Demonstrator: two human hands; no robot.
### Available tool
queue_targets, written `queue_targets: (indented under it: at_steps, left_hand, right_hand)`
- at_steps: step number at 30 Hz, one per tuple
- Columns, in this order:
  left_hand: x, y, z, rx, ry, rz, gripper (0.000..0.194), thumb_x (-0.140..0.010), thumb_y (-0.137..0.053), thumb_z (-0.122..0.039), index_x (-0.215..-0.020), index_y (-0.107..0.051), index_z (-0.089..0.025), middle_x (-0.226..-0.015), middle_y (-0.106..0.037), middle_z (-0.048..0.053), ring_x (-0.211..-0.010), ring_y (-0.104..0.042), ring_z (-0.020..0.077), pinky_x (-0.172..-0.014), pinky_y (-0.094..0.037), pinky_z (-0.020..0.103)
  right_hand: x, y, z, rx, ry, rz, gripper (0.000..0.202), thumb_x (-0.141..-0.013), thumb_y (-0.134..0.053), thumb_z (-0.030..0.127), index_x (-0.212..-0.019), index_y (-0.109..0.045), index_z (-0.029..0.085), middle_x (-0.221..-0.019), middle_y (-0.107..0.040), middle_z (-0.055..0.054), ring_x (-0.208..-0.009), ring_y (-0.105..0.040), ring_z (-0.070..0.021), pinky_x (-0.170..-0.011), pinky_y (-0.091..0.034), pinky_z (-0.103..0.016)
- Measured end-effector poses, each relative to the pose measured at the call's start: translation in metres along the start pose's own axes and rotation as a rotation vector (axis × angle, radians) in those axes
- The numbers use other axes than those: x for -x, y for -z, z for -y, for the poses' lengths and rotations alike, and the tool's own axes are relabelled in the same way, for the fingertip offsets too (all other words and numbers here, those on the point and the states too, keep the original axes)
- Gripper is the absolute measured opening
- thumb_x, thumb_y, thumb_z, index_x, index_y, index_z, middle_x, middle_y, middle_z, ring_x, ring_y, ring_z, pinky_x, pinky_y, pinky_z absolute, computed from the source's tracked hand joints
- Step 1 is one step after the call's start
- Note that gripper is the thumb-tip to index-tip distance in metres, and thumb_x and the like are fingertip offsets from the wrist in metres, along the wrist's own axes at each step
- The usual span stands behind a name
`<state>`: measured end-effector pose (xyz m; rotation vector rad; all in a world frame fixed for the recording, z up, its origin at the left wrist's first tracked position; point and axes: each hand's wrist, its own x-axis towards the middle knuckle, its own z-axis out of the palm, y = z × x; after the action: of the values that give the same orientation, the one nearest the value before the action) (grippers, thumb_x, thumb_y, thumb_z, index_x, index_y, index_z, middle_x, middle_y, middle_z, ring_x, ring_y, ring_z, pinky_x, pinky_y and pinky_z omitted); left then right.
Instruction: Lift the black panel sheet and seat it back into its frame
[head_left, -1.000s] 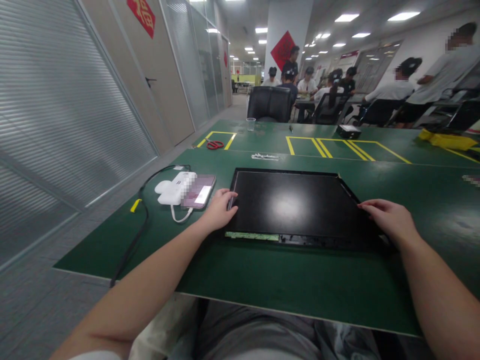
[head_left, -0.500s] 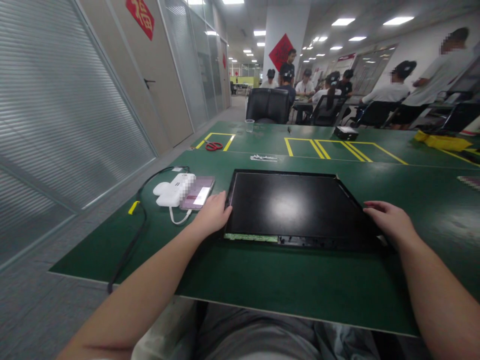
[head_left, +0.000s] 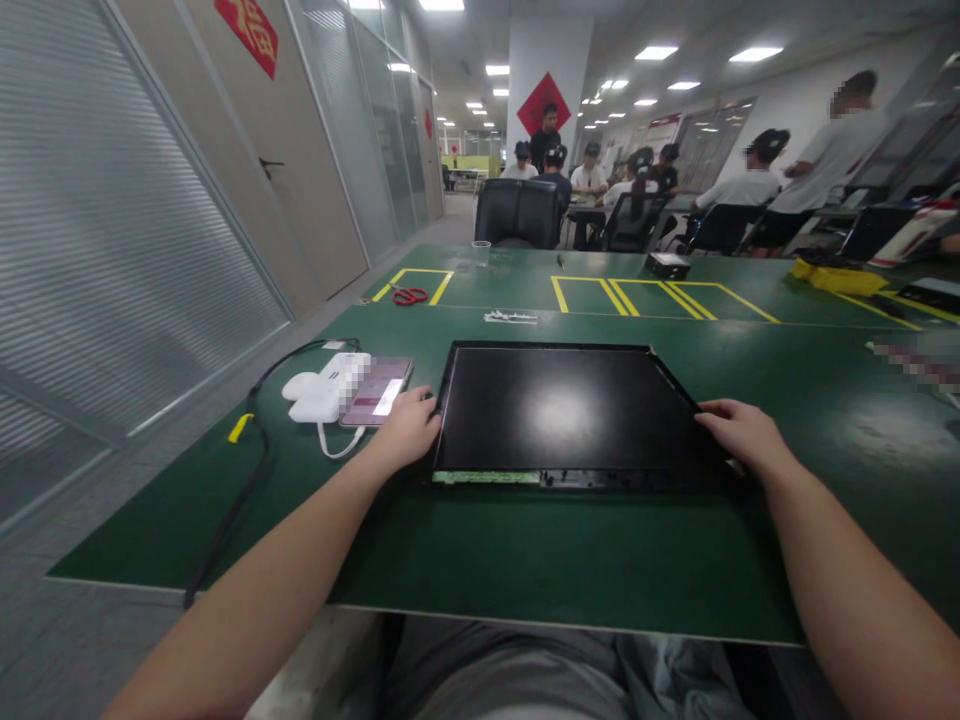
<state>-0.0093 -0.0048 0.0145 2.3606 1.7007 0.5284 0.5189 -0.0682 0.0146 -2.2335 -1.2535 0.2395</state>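
A black LCD screen panel [head_left: 540, 410] lies on the green table in front of me, its face up. A green circuit strip [head_left: 487, 478] shows along the left part of its near edge. My left hand [head_left: 411, 425] grips the panel's left edge, fingers along the side. At the opposite edge my right hand [head_left: 742, 435] holds on, its thumb low and partly hidden. Close to my left hand lie a phone [head_left: 371, 395] and a white device [head_left: 330, 385] with a white cable.
Beyond the panel lie thin white pieces [head_left: 511, 317], red-handled scissors [head_left: 410, 296], a clear plastic cup [head_left: 481, 254] and a black box [head_left: 667, 265]. A black cable [head_left: 255, 470] hangs over the table's left edge. Several people are at a far table.
The view has turned slightly to the right, so the whole scene sits further left. Both hands stay at the panel's sides, with no clear movement of the panel on the table.
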Motion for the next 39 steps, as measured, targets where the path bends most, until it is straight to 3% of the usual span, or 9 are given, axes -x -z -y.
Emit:
queue_targets:
  at_steps: [6,11,15,20,24,29,39]
  left_hand:
    - [-0.001,0.010,-0.009,0.253,0.045,-0.040,0.028,-0.082,-0.059,-0.030,-0.095,-0.083,-0.023,-0.124,-0.080,0.013,-0.133,-0.067,0.0356,-0.120,-0.048,0.049]
    - [0.007,0.022,-0.029,0.591,0.193,-0.049,0.033,-0.087,-0.055,-0.033,-0.103,-0.083,-0.025,-0.100,-0.085,0.003,-0.110,-0.077,0.0312,-0.103,-0.059,0.043]
    - [0.011,0.025,-0.040,0.799,0.325,-0.103,0.033,-0.084,-0.062,-0.032,-0.108,-0.084,-0.024,-0.095,-0.085,0.002,-0.101,-0.078,0.0277,-0.093,-0.063,0.038]
    - [0.011,0.021,-0.042,1.017,0.451,-0.062,0.042,-0.085,-0.068,-0.029,-0.124,-0.080,-0.021,-0.084,-0.083,0.002,-0.077,-0.078,0.0228,-0.074,-0.065,0.034]
    - [0.011,0.020,-0.043,1.137,0.543,-0.066,0.048,-0.087,-0.072,-0.023,-0.135,-0.076,-0.019,-0.085,-0.083,0.004,-0.070,-0.076,0.0195,-0.068,-0.062,0.030]
    - [0.011,0.021,-0.046,1.240,0.594,-0.089,0.047,-0.088,-0.072,-0.012,-0.135,-0.076,-0.016,-0.083,-0.083,0.004,-0.058,-0.071,0.0149,-0.059,-0.058,0.025]
    - [0.011,0.026,-0.054,1.401,0.680,-0.103,0.049,-0.088,-0.074,-0.005,-0.136,-0.074,-0.014,-0.082,-0.083,0.006,-0.054,-0.072,0.0155,-0.056,-0.059,0.025]
  right_hand:
    - [-0.002,-0.002,-0.005,0.031,0.015,-0.023,0.018,-0.074,-0.069,0.036,-0.085,-0.078,0.026,-0.094,-0.080,-0.010,-0.094,-0.075,-0.0333,-0.084,-0.058,-0.045]
    - [-0.001,-0.003,-0.003,0.042,-0.007,0.003,0.017,-0.076,-0.069,0.035,-0.088,-0.076,0.024,-0.100,-0.080,-0.012,-0.098,-0.075,-0.0337,-0.085,-0.058,-0.044]
    - [0.000,-0.004,-0.002,0.039,-0.006,0.003,0.017,-0.077,-0.069,0.034,-0.089,-0.075,0.025,-0.100,-0.079,-0.012,-0.098,-0.075,-0.0339,-0.085,-0.058,-0.045]
    - [-0.001,-0.004,-0.003,0.046,0.000,0.008,0.021,-0.077,-0.069,0.035,-0.092,-0.076,0.023,-0.103,-0.080,-0.013,-0.100,-0.075,-0.0342,-0.089,-0.057,-0.046]
    - [-0.002,-0.006,-0.005,0.044,0.003,0.005,0.024,-0.077,-0.069,0.036,-0.094,-0.076,0.023,-0.105,-0.080,-0.013,-0.101,-0.075,-0.0340,-0.091,-0.057,-0.046]
    - [-0.005,-0.009,-0.010,0.042,0.025,0.000,0.025,-0.077,-0.068,0.036,-0.096,-0.076,0.022,-0.106,-0.080,-0.013,-0.103,-0.075,-0.0341,-0.093,-0.057,-0.046]
    - [-0.005,-0.006,-0.009,0.044,0.019,0.020,0.023,-0.076,-0.069,0.036,-0.093,-0.075,0.022,-0.104,-0.079,-0.014,-0.100,-0.074,-0.0335,-0.091,-0.058,-0.046]
